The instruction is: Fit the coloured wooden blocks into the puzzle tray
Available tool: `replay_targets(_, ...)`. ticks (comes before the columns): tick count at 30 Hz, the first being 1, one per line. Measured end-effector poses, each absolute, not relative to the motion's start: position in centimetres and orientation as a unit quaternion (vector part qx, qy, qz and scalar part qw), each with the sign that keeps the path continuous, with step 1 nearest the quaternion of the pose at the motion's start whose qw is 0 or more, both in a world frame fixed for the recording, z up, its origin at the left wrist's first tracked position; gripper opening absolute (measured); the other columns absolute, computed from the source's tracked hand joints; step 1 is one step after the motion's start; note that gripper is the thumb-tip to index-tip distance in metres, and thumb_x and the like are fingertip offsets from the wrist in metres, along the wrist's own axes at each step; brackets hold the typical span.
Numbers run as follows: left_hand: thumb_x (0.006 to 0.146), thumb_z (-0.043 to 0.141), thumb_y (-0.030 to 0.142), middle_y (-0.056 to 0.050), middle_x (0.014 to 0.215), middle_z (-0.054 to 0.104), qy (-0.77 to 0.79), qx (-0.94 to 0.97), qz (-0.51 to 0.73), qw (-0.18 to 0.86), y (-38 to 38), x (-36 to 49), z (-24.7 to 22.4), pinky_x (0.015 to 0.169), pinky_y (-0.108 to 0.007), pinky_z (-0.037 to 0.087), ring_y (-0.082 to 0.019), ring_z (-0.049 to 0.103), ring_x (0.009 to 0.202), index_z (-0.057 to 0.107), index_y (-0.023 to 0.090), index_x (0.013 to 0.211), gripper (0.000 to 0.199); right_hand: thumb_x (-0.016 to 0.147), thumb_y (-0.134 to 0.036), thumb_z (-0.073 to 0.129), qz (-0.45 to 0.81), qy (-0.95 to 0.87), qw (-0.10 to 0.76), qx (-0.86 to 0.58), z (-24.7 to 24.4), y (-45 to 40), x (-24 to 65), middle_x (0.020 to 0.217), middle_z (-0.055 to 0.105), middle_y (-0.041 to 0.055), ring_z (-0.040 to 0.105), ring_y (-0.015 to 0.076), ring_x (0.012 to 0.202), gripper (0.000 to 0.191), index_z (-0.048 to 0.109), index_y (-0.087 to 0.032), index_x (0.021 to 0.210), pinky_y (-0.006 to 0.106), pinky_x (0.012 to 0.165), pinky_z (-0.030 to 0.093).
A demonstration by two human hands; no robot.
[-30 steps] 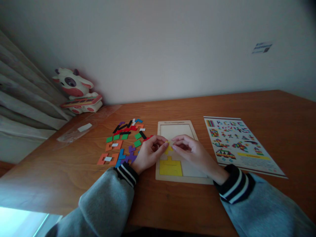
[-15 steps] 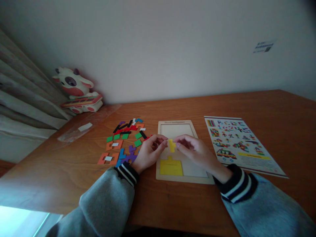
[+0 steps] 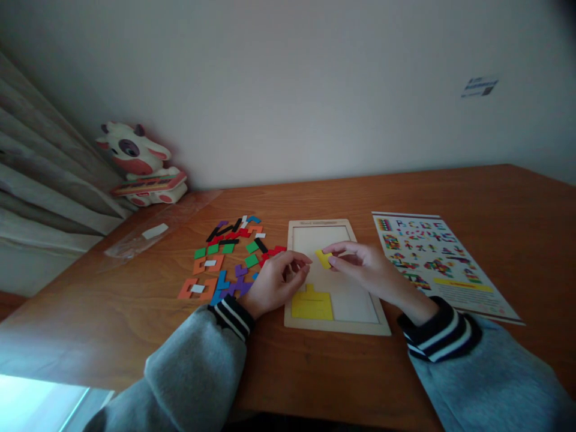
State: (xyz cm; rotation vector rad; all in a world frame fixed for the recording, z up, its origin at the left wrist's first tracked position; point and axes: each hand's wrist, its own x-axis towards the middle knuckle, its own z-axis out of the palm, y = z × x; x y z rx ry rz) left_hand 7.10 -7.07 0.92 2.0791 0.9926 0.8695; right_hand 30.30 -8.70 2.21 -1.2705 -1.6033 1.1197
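Observation:
A small yellow puzzle piece (image 3: 323, 259) is pinched by its right side between the thumb and fingertips of my right hand (image 3: 360, 264), above the middle of the wooden puzzle tray (image 3: 339, 329). My left hand (image 3: 279, 279) hovers over the tray's left edge, fingers loosely curled with a small gap between thumb and forefinger and nothing in them. Several yellow pieces (image 3: 312, 306) lie fitted together in the tray's near left corner, with a short tab sticking up at the top.
Left of the tray lie loose puzzle pieces, among them green (image 3: 228, 248), orange (image 3: 185, 289) and purple (image 3: 241, 271) ones. A printed pattern sheet (image 3: 450, 264) is on the right. A toy cow (image 3: 139, 162) stands at the back left by a clear plastic bag (image 3: 130, 246).
My left hand has let go of the yellow puzzle piece. My right hand has moved a little to the right with it, and the piece is now tilted.

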Motion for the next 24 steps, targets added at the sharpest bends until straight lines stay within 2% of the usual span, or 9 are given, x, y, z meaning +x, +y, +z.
replay_targets(5,0.096,0.056,0.033,-0.003,0.081,0.063,0.380,0.801,0.325,0.328,-7.11,7.05,1.14,0.056,-0.021,0.042,-0.012,0.055,0.067,0.065,0.017,0.108,0.023,0.083,-0.038,0.068,0.438,-0.630,0.403,-0.498,1.97,-8.65,30.69,0.097,0.072,0.0046,0.070,0.0163,0.081,0.037,0.066,-0.021,0.116,0.032,0.077,0.057)
replay_targets(10,0.096,0.056,0.034,-0.002,0.080,0.064,0.382,0.801,0.326,0.326,-7.19,7.15,1.26,0.056,-0.020,0.043,-0.012,0.056,0.066,0.066,0.017,0.107,0.023,0.085,-0.034,0.066,0.412,-0.668,0.362,-0.503,1.57,-8.65,30.79,0.092,0.074,0.0041,0.069,0.0156,0.077,0.022,0.072,-0.021,0.102,0.031,0.071,0.056)
replay_targets(16,0.095,0.057,0.033,-0.001,0.077,0.063,0.382,0.804,0.322,0.322,-7.22,7.25,1.31,0.056,-0.020,0.043,-0.011,0.054,0.063,0.066,0.017,0.105,0.021,0.082,-0.028,0.065,0.410,-0.672,0.368,-0.496,1.42,-8.72,30.50,0.088,0.073,0.0044,0.068,0.0158,0.076,0.029,0.069,-0.019,0.110,0.030,0.069,0.056)
replay_targets(20,0.094,0.058,0.031,-0.002,0.079,0.063,0.381,0.812,0.318,0.307,-7.15,7.23,1.25,0.059,-0.021,0.044,-0.011,0.055,0.065,0.068,0.018,0.108,0.021,0.082,-0.022,0.064,0.329,-0.724,0.377,-0.476,1.63,-8.93,30.28,0.088,0.072,0.0038,0.067,0.0153,0.075,0.024,0.070,-0.021,0.105,0.030,0.070,0.056)
replay_targets(24,0.095,0.057,0.030,-0.003,0.083,0.065,0.380,0.817,0.312,0.302,-7.16,7.22,1.25,0.061,-0.022,0.045,-0.012,0.057,0.068,0.068,0.018,0.109,0.022,0.086,-0.019,0.065,0.236,-0.794,0.343,-0.443,1.71,-9.13,30.21,0.088,0.073,0.0031,0.067,0.0164,0.078,0.011,0.072,-0.024,0.093,0.031,0.074,0.054)
